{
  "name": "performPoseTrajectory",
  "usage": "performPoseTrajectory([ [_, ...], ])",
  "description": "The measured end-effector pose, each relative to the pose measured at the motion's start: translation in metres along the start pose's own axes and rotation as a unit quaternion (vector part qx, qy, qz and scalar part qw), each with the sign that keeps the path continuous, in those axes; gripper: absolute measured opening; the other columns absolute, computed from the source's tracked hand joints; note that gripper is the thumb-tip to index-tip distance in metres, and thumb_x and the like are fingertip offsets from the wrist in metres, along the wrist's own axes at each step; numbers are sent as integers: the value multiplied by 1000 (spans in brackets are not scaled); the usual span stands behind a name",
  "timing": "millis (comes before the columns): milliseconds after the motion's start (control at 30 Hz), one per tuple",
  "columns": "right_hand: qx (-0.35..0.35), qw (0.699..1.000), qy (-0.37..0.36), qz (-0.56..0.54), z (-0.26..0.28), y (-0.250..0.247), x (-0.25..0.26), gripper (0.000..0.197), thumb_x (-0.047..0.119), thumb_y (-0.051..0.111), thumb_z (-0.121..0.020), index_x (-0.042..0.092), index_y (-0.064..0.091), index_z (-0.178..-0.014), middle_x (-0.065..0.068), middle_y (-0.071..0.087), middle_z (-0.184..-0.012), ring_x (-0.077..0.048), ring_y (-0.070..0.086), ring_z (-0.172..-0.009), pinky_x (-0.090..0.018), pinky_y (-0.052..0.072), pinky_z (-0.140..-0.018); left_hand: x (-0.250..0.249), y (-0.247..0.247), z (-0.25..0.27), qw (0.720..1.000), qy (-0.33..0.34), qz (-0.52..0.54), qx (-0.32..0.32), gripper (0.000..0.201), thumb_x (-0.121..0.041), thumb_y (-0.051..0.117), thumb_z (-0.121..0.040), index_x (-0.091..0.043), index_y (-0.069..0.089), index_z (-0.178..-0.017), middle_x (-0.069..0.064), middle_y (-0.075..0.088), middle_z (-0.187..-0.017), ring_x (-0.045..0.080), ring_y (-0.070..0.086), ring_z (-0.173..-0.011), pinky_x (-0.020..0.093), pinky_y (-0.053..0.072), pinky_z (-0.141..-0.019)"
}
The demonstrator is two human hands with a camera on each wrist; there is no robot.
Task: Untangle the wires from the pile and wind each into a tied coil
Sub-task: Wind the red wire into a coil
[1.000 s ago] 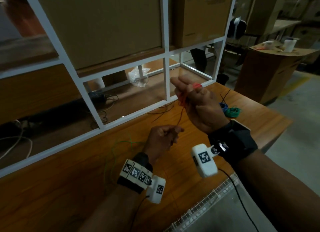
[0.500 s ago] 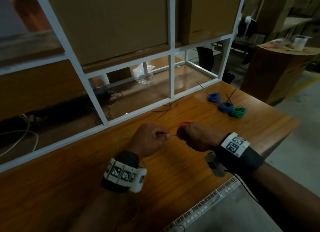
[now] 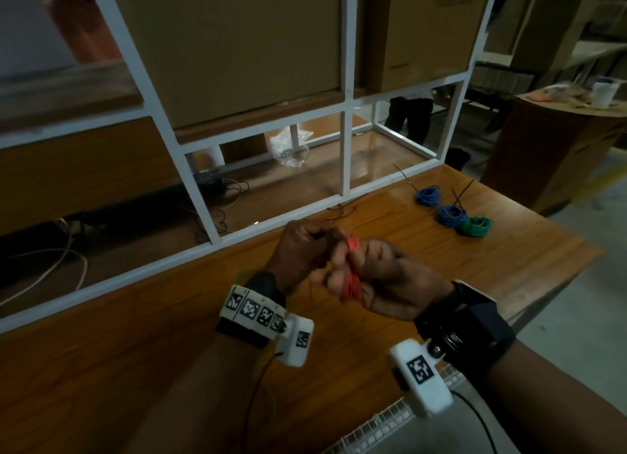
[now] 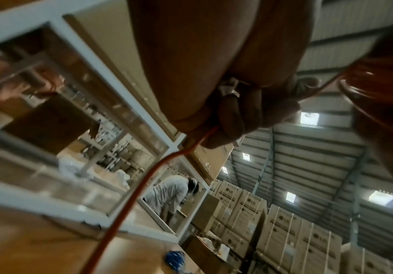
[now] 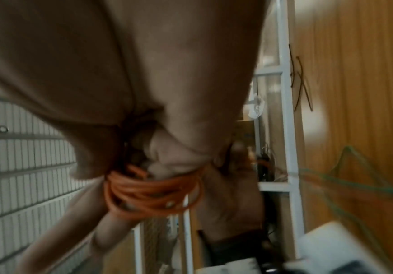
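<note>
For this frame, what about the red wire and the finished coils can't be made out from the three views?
- red wire: its free end, cut off by the bottom edge in the left wrist view.
- Loop count on the right hand: strands blurred and overlapping in the right wrist view.
- Ties on the blue coils and green coil: too small and dim in the head view.
- left hand: its fingertips, hidden behind its knuckles.

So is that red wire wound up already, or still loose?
Mostly wound: the red wire sits in several loops around the right hand fingers, but one loose strand still runs through the left hand. No tie shows.
</note>
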State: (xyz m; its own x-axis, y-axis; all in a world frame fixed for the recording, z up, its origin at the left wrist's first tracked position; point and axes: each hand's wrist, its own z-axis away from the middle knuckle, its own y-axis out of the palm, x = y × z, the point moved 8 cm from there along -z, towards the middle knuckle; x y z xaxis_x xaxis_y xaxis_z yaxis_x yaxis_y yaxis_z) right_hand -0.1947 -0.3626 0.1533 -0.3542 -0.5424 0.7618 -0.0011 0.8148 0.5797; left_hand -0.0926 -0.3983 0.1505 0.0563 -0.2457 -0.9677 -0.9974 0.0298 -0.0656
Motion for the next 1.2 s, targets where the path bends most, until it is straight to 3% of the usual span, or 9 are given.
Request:
performPoseTrajectory([
  [100,-103,985,-124,-56,-9,-16,32,30,16,53,-102,-1,57,-127,-22,64,-132,-27,67,-117,-33,54,-103,24,16,6,997,-63,18,-52,51,3,51,-95,-29,73,-63,-7,64,-57,11,56,-55,27,47,-57],
  [167,-212,957,-190,-48,-5,-35,47,32,17,37,-108,2,55,-130,-18,64,-136,-26,62,-127,-34,46,-113,41,31,14,995,-86,-24,-34,33,-4,53,-99,-22,74,-82,0,63,-62,12,50,-53,25,39,-51],
  [267,-395,858,-233,231,18,-58,71,31,19,37,-110,11,64,-124,-7,70,-129,-19,61,-128,-38,46,-113,56,40,29,990,-133,-43,-13,19,-18,55,-101,-16,75,-102,8,62,-70,11,48,-53,20,36,-47],
  [400,-502,597,-23,625,39,-75,81,25,20,46,-108,23,70,-112,10,67,-117,-9,65,-99,-11,52,-74,64,21,41,983,-132,-129,-26,18,-28,64,-95,-15,76,-96,-7,66,-65,4,58,-58,18,45,-54],
  [567,-418,513,82,745,48,-85,59,18,3,55,-100,10,66,-111,-12,67,-122,-22,64,-118,-19,48,-95,52,-5,41,968,-97,-229,-16,15,-37,68,-91,-24,75,-91,-5,74,-82,8,69,-72,38,60,-71],
  [700,-301,626,280,663,55,-111,13,11,20,50,-105,24,59,-100,5,67,-111,-12,66,-102,-38,56,-94,24,-26,23,948,-51,-312,-25,11,-31,68,-91,-24,75,-87,-11,71,-79,6,66,-74,37,59,-72],
  [867,-195,816,260,477,51,-83,-19,57,65,41,-98,17,68,-113,-1,77,-109,-18,69,-108,-41,49,-102,-10,-33,9,944,-17,-328,-25,8,-30,69,-91,-33,72,-84,-17,70,-76,2,66,-70,16,51,-64],
  [1067,-16,927,212,310,40,-27,-25,44,26,47,-107,-13,60,-122,-16,72,-114,-31,69,-112,-39,52,-102,-26,-18,-1,974,34,-225,0,3,-17,75,-86,-15,77,-85,-7,73,-75,9,68,-66,19,53,-63],
  [1200,20,991,81,101,24,0,-4,29,19,58,-102,-2,63,-120,-14,73,-114,-20,68,-115,-34,52,-104,-12,-11,-4,994,-5,-105,-34,10,-5,71,-87,3,73,-93,4,73,-80,7,66,-68,14,48,-59],
])
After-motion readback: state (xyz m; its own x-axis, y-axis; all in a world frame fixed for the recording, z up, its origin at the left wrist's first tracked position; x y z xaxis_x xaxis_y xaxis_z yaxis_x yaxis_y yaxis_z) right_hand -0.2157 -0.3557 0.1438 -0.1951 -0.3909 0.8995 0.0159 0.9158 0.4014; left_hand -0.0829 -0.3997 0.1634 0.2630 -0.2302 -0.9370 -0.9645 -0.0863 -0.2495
